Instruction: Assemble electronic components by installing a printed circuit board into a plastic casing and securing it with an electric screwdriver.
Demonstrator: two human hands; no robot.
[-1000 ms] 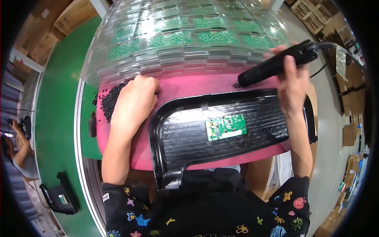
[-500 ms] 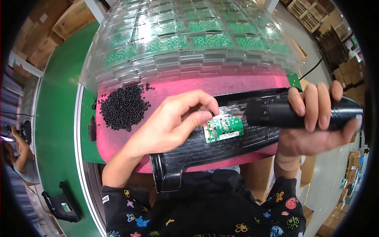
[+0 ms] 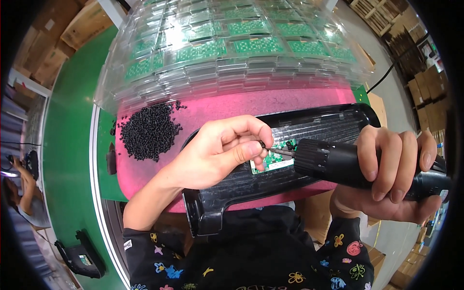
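Note:
My right hand [image 3: 389, 169] wraps round a black electric screwdriver [image 3: 324, 159], held nearly level with its bit pointing left. My left hand [image 3: 208, 154] pinches a small black screw [image 3: 262, 144] between thumb and forefinger, at the tip of the screwdriver bit [image 3: 281, 152]. Below the fingers and the bit lies a green circuit board [image 3: 273, 166], partly covered by them. It sits in a long black plastic housing [image 3: 251, 191] that lies at a slant. A couple of small black pieces [image 3: 290, 145] show above the board, beside the screwdriver's nose.
A heap of small black screws [image 3: 150, 133] lies at the left on the pink mat [image 3: 212, 104]. Stacked clear trays [image 3: 232, 67] of green boards stand at the back. Another black housing [image 3: 79, 256] lies at lower left. A person's arm [image 3: 24, 179] shows at far left.
My right hand has lowered the screwdriver toward me, and its bit now meets my left fingertips. My left fingers have shifted slightly right and down, over the board's left part.

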